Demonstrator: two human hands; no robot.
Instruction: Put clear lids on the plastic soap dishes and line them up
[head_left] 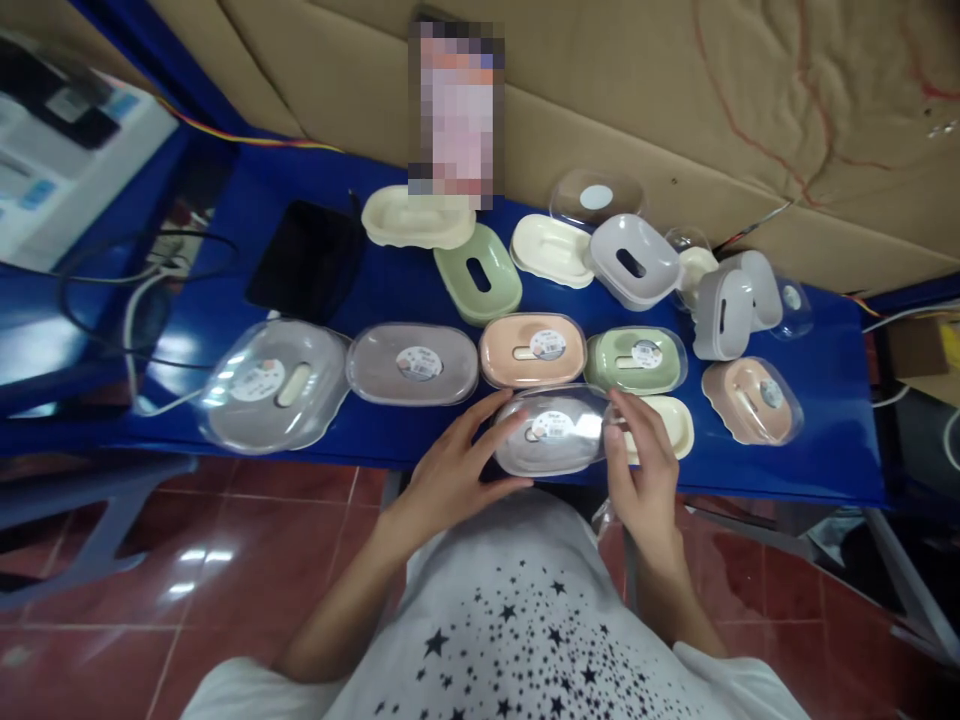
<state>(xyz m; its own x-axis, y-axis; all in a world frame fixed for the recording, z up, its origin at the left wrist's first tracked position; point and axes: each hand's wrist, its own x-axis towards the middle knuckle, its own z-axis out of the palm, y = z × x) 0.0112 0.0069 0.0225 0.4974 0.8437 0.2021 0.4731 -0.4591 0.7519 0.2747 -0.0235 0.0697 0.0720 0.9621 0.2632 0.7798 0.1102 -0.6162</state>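
A grey oval box under a clear plastic lid (559,455) lies at the front edge of the blue table, with a round white label on the lid. My left hand (461,465) grips the lidded box's left end, thumb along the near side and fingers over the far side. At the other end, my right hand (643,450) has its fingers closed on the lid's right edge. A cream tray (680,428) is partly hidden behind my right hand. Just beyond the lid sit a lidded peach box (499,340) and a lidded green box (604,372).
Lidded grey boxes (375,365) stand to the left on the blue table (397,435). Behind are an open green piece (499,290), cream trays (536,245) and grey pieces (637,290). A dark tablet-like object (300,255) and cables lie at left; cardboard (600,90) lines the back.
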